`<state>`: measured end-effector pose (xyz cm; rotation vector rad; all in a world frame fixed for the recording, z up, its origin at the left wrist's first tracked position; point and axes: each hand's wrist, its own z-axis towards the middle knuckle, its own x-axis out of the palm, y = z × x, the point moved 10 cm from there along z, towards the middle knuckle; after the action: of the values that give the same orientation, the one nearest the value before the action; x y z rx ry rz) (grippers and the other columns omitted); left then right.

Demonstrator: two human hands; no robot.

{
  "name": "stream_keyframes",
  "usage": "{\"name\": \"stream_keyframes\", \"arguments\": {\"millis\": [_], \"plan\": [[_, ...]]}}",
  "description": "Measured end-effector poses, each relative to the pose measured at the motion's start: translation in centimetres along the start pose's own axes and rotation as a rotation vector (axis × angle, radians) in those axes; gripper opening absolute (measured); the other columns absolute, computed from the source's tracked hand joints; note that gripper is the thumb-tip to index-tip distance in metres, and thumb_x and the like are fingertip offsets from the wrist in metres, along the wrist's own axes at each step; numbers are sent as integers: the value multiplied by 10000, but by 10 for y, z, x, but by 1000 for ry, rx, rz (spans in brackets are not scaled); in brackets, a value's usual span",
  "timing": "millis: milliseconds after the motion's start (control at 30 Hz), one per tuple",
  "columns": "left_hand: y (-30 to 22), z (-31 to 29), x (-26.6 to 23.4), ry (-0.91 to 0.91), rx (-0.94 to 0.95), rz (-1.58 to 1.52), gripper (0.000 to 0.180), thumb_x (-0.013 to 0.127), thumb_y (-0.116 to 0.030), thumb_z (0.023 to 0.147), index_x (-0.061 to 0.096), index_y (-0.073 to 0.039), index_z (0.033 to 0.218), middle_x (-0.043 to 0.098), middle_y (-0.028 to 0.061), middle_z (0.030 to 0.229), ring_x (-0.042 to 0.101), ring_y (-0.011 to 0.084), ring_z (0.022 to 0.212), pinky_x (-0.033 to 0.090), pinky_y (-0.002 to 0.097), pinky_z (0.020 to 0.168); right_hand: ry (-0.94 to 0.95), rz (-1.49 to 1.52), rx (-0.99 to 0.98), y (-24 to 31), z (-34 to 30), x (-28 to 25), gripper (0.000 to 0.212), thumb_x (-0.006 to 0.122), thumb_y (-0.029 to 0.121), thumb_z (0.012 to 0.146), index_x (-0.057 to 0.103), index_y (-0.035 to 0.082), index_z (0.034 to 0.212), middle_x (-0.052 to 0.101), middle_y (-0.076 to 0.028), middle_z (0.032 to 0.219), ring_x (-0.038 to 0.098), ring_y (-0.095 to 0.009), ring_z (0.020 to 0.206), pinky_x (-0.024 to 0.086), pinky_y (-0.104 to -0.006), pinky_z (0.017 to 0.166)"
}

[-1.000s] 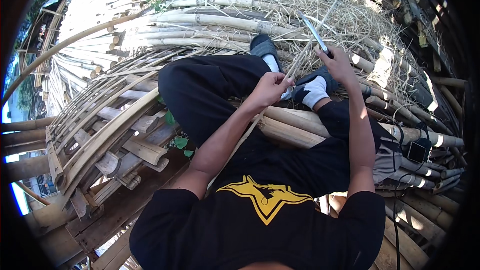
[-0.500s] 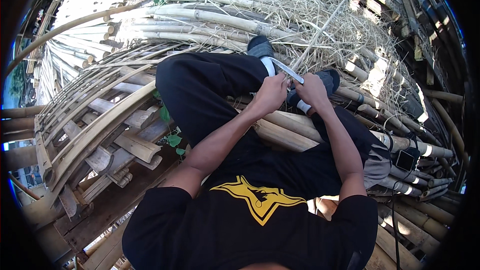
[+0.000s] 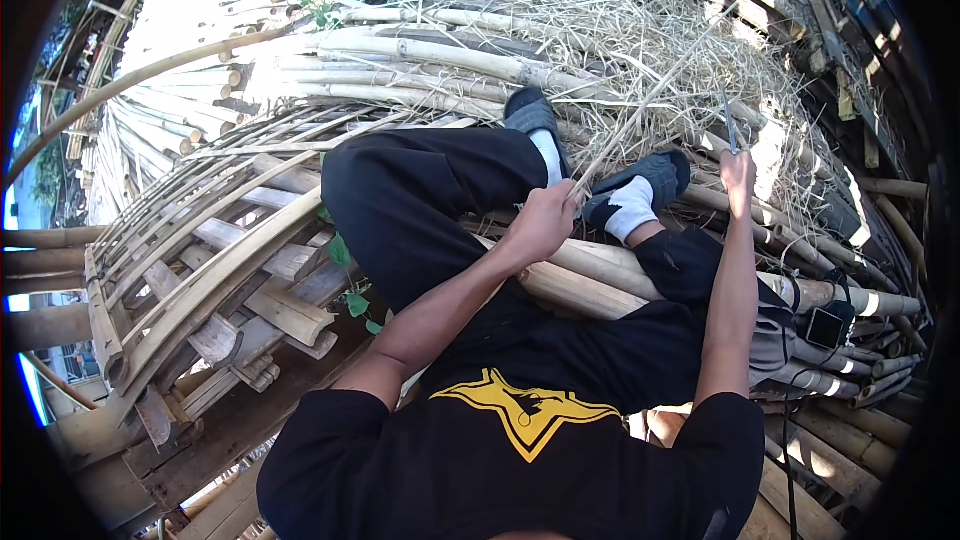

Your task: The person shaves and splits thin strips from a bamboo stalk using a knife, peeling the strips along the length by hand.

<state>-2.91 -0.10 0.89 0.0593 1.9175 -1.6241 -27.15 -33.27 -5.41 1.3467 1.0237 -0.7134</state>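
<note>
My left hand (image 3: 545, 225) is closed round the near end of a thin, pale bamboo strip (image 3: 650, 97), in front of my crossed legs. The strip runs up and to the right, over a heap of dry shavings. Out to the right, my right hand (image 3: 738, 178) grips a knife (image 3: 729, 122); its narrow blade points away from me and is clear of the strip. The knife's handle is hidden in my fist. Between my hands are my feet in white socks and dark sandals (image 3: 650, 180).
Pale curled shavings (image 3: 690, 50) cover the bamboo poles ahead. Stacked bamboo poles (image 3: 430, 50) lie beyond my feet. To my left is a rack of split bamboo (image 3: 230, 240). A small black device with a screen (image 3: 826, 328) is strapped to poles at right, its cable hanging down.
My right hand has swung away to the right with the knife, which was against the strip beside my left hand. My left hand keeps its hold on the strip, slightly lower.
</note>
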Motion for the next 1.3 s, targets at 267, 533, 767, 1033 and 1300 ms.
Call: {"name": "stream_keyframes", "arguments": {"millis": [267,533,767,1033,1300], "plan": [[31,23,3,17,-235,-279,265,546,-212,894,611,44,912,579,98,615,522,120,537,400,296,511,379,92,-402,187,-118,29,478,570,393,839,570,-49,656,560,-204,596,566,-353,595,426,-433,596],[3,24,-12,-69,-132,-169,222,564,-138,839,615,53,939,614,231,741,622,313,650,466,363,612,555,-51,-545,204,-188,68,313,543,248,798,627,-41,713,594,-274,712,606,-416,740,481,-468,719],[-4,18,-19,-155,-40,-56,220,541,-136,864,592,76,839,546,256,654,535,334,526,416,368,517,532,-98,-562,212,-195,73,314,540,222,781,610,-70,691,591,-289,712,602,-436,731,488,-472,710],[-1,9,-5,-34,-57,-112,201,473,-112,902,585,55,896,473,228,584,462,289,468,381,382,503,339,-172,-221,143,-103,64,321,556,227,730,635,-69,828,617,-297,852,612,-421,861,478,-463,786],[-6,11,10,50,-94,-124,206,490,-138,914,577,48,894,452,224,604,388,208,502,398,344,531,263,-129,-77,92,-69,45,369,571,289,767,637,-69,825,613,-309,883,609,-416,887,474,-445,795]]}}
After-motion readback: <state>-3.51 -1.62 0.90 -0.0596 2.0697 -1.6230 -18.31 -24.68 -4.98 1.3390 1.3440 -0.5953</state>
